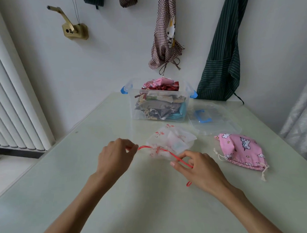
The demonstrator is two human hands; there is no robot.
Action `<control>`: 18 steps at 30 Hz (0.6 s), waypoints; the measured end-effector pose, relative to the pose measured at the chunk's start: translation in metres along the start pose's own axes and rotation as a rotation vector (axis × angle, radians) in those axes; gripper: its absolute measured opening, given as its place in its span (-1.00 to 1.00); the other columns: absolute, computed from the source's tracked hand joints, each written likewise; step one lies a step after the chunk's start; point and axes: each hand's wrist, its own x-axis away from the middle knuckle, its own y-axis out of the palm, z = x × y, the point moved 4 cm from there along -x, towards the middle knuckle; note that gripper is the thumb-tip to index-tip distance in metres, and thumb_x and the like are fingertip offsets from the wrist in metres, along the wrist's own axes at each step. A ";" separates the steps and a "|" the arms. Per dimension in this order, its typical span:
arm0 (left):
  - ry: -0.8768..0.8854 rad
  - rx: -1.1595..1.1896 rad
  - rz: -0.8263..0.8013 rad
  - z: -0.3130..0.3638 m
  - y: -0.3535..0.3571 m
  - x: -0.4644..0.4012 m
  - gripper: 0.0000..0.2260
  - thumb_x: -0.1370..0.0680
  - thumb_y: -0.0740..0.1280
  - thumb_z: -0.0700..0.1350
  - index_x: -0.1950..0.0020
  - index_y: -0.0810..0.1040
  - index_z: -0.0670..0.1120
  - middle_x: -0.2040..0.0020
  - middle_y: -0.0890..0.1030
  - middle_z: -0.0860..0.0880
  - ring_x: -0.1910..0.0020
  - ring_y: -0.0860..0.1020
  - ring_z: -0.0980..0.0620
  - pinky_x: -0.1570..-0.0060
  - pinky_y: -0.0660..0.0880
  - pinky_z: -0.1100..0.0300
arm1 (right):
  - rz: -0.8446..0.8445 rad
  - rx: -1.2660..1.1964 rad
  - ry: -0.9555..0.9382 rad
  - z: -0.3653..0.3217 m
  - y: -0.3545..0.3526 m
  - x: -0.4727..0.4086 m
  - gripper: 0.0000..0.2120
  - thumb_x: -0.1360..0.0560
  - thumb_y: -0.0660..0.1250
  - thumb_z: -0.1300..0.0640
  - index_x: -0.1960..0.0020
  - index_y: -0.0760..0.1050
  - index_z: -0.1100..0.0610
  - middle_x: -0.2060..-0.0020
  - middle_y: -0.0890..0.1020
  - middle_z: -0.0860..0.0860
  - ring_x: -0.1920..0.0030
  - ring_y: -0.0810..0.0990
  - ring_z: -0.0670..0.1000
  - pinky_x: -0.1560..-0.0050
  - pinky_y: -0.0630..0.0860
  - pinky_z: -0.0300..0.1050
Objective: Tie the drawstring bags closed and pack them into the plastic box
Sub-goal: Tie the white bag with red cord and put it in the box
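Drawstring (170, 153), red, runs taut from the sheer white bag (171, 142) lying mid-table: your left hand (114, 157) pinches one end, your right hand (199, 167) pinches the other. Its mouth looks gathered, the knot not yet made. Beside it the pink bag (242, 149) waits; the plastic box (159, 102) behind already sits heaped.

Soft daylight, wide-angle edge distortion
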 end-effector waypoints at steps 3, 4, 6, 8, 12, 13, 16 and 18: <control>-0.108 0.360 -0.255 0.011 0.026 0.004 -0.65 -0.62 0.12 0.08 0.00 0.62 -0.08 0.19 0.66 0.05 0.30 0.62 0.05 0.34 0.42 0.23 | 0.043 0.064 -0.051 -0.009 0.000 0.001 -0.74 -0.48 0.28 -0.18 0.17 0.53 0.00 0.54 0.45 0.02 0.56 0.43 -0.06 0.34 0.51 -0.11; -0.149 0.470 -0.266 0.012 0.031 0.003 -0.65 -0.63 0.11 0.07 -0.01 0.61 -0.10 0.20 0.63 0.04 0.35 0.59 0.07 0.42 0.35 0.25 | 0.053 0.082 -0.069 -0.011 0.001 0.001 -0.72 -0.50 0.26 -0.17 0.17 0.53 0.03 0.50 0.48 0.04 0.54 0.44 -0.04 0.33 0.49 -0.11; -0.219 0.649 -0.171 0.013 0.035 0.000 -0.69 -0.62 0.16 0.07 0.06 0.61 -0.06 0.20 0.59 0.02 0.37 0.55 0.08 0.44 0.29 0.25 | 0.070 0.102 -0.093 -0.014 0.000 0.003 -0.70 -0.51 0.23 -0.18 0.18 0.52 0.04 0.51 0.45 0.04 0.52 0.44 -0.01 0.34 0.51 -0.09; -0.258 0.797 -0.026 0.012 0.035 -0.004 -0.79 -0.57 0.27 0.04 0.18 0.62 0.03 0.16 0.61 0.03 0.32 0.56 0.09 0.36 0.35 0.23 | 0.087 0.096 -0.091 -0.014 -0.005 0.005 -0.70 -0.52 0.21 -0.18 0.18 0.51 0.01 0.54 0.41 0.02 0.53 0.46 -0.01 0.34 0.52 -0.10; -0.224 1.055 0.074 0.021 0.030 -0.009 -0.86 -0.53 0.36 -0.05 0.15 0.67 -0.04 0.17 0.65 -0.01 0.17 0.56 0.05 0.14 0.50 0.19 | 0.160 0.042 -0.064 -0.008 -0.015 -0.012 -0.83 -0.54 0.23 -0.08 0.11 0.56 -0.07 0.55 0.47 -0.08 0.47 0.49 -0.04 0.33 0.51 -0.11; -0.208 1.152 0.072 0.025 0.028 -0.011 -0.86 -0.55 0.34 -0.08 0.15 0.66 -0.05 0.19 0.65 -0.01 0.16 0.57 0.07 0.10 0.51 0.21 | 0.173 0.009 -0.049 -0.006 -0.017 -0.019 -0.84 -0.53 0.24 -0.05 0.14 0.57 -0.09 0.53 0.52 -0.12 0.45 0.51 -0.05 0.35 0.47 -0.14; -0.194 1.396 0.028 0.035 0.021 -0.028 -0.85 -0.59 0.27 -0.12 0.07 0.63 -0.05 0.08 0.67 0.00 0.03 0.60 0.10 -0.08 0.49 0.23 | 0.167 -0.058 -0.003 -0.002 -0.022 -0.043 -0.81 -0.51 0.28 -0.01 0.24 0.61 -0.14 0.28 0.69 -0.11 0.20 0.65 -0.04 0.31 0.47 -0.18; -0.196 1.513 -0.040 0.040 0.020 -0.041 -0.83 -0.61 0.22 -0.14 -0.01 0.61 -0.09 -0.01 0.66 0.00 -0.03 0.60 0.13 -0.15 0.47 0.23 | 0.119 -0.035 0.016 -0.001 -0.021 -0.056 -0.82 -0.49 0.30 -0.01 0.19 0.66 -0.11 0.17 0.71 -0.09 0.08 0.66 -0.03 0.18 0.53 -0.15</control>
